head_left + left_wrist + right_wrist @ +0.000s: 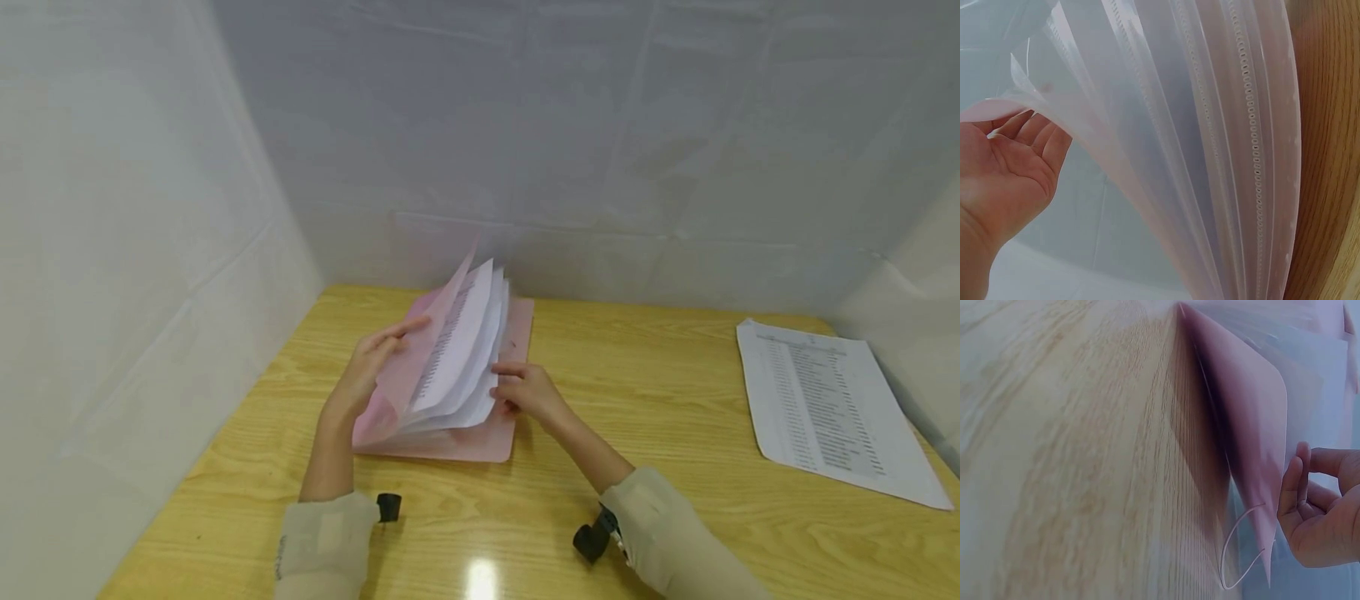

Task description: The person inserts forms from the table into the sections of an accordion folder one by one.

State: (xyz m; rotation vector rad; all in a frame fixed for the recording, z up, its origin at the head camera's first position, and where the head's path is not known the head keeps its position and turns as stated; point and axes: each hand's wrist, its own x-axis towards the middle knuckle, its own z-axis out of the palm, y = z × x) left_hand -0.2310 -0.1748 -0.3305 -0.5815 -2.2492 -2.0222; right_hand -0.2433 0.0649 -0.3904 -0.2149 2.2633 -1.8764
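A pink display book (519,333) lies partly fanned on the wooden table, its front cover raised and its clear pockets holding printed white sheets (457,342). My left hand (367,362) holds the raised cover from the left. In the left wrist view, that hand's fingers (1050,140) reach up to the cover's edge. On the other side, my right hand (528,392) pinches the free edge of the pockets; its thumb and finger meet there in the right wrist view. An elastic cord (1225,550) loops from the back cover's edge.
A loose printed sheet (825,408) lies at the table's right side. White sheeting (600,150) rises behind the table and at both sides. Black wrist devices (592,542) stick out beside the sleeves.
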